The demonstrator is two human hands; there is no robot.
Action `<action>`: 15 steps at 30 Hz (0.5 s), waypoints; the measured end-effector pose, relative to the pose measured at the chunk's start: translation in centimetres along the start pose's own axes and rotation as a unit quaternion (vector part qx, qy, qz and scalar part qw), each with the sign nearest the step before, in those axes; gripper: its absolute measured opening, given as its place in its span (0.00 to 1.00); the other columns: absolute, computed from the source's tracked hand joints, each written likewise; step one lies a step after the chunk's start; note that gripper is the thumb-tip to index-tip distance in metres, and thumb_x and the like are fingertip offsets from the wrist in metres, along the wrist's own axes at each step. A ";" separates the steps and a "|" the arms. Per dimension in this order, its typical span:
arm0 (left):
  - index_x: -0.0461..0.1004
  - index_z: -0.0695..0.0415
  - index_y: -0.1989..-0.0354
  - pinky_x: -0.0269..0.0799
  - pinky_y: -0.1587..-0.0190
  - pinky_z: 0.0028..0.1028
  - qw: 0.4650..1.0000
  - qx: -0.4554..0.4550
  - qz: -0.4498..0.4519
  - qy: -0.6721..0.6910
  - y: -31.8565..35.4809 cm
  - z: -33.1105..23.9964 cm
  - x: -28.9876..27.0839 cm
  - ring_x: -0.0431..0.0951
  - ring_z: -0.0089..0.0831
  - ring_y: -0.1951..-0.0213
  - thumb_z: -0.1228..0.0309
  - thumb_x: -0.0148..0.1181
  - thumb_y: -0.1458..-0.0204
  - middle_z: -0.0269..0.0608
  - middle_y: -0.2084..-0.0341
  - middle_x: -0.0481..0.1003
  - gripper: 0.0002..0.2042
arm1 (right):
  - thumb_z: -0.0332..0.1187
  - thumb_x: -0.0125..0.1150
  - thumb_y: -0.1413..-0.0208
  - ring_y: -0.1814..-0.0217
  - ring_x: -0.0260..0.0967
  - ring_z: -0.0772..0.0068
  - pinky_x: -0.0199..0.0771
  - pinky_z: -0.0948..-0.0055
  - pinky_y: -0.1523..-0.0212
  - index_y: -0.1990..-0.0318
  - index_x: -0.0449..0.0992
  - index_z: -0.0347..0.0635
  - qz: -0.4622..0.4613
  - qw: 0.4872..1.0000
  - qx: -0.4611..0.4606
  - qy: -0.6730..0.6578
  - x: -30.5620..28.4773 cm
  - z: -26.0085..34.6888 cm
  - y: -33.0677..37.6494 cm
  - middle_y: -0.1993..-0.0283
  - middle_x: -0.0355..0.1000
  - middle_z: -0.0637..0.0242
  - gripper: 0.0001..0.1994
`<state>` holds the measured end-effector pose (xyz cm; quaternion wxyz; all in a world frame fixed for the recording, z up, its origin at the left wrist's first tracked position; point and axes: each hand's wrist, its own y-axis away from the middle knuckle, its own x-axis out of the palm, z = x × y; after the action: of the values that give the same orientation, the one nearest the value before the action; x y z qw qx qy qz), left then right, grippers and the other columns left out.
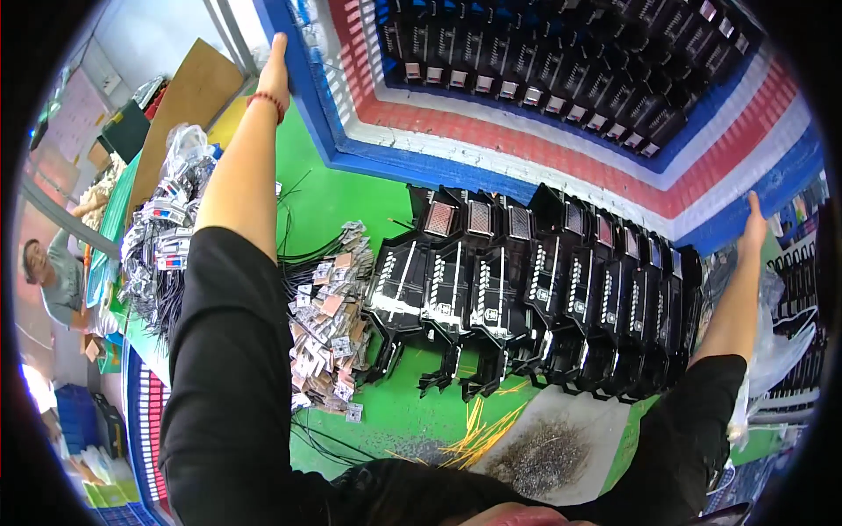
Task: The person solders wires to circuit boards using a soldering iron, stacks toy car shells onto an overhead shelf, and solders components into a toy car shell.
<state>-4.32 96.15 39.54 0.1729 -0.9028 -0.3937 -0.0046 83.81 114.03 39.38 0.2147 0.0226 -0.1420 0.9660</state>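
A large plastic crate [421,145] with a blue rim and red and white slatted walls spans the upper part of the view. Rows of black plastic housings [544,74] with small metal plates are packed inside it. My left hand [275,74], a red bead bracelet at its wrist, grips the crate's left side. At the right side my right hand [752,230] is closed on the rim. Most fingers of both hands are hidden by the crate. Just below it, black housings [491,289] of the same kind stand in a row on the green tabletop [395,412].
Left of the row lies a heap of small metal plates with black wires [331,320]. Yellow strips [478,438] and a grey sheet strewn with screws [539,456] lie nearer me. More wired parts [162,232] are piled at far left, where another person [61,276] works. Clear plastic bags [776,351] hang at right.
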 end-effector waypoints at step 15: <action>0.64 0.60 0.41 0.68 0.44 0.32 0.990 -0.094 -0.064 0.083 7.2 -4.0 -1.2 0.74 0.32 0.50 0.45 0.52 0.43 0.39 0.47 0.71 0.32 | 0.39 0.68 0.49 0.46 0.68 0.64 0.66 0.64 0.43 0.41 0.67 0.33 0.010 1.000 -0.017 0.020 -0.2 2.9 4.5 0.44 0.70 0.61 0.30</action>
<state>0.47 89.48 40.91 0.1185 -0.8843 -0.4331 -0.1282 82.05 109.18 40.98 0.2086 -0.0017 -0.1547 0.9657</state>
